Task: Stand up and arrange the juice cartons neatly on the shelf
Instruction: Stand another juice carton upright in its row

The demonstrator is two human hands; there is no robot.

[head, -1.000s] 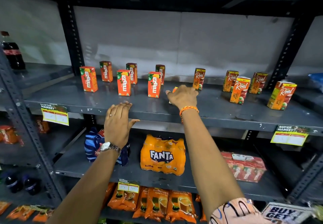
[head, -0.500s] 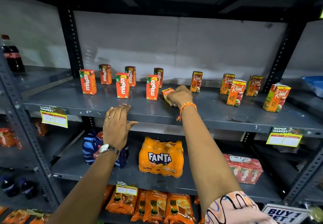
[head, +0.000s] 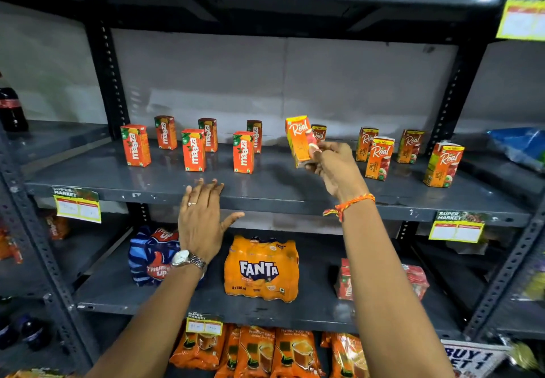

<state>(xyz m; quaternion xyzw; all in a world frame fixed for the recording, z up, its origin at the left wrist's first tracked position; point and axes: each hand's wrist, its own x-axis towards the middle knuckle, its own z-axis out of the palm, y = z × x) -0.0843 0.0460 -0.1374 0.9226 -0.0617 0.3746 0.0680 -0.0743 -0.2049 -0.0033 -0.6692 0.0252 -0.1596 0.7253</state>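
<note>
Standing in two staggered rows at left of shelf (head: 265,191): six Maaza cartons (head: 193,149), all upright. Resting flat on shelf front edge, fingers together and thumb spread, nothing held: left hand (head: 203,221); right hand (head: 333,168), further right and the nearer by far, fingers clamped on lower end of Real carton (head: 299,140), lifted clear of shelf, long axis near vertical but top tipped left. Remaining, judged: setting base down level in open gap between Maaza group and standing Real cartons (head: 380,157) at right.
</note>
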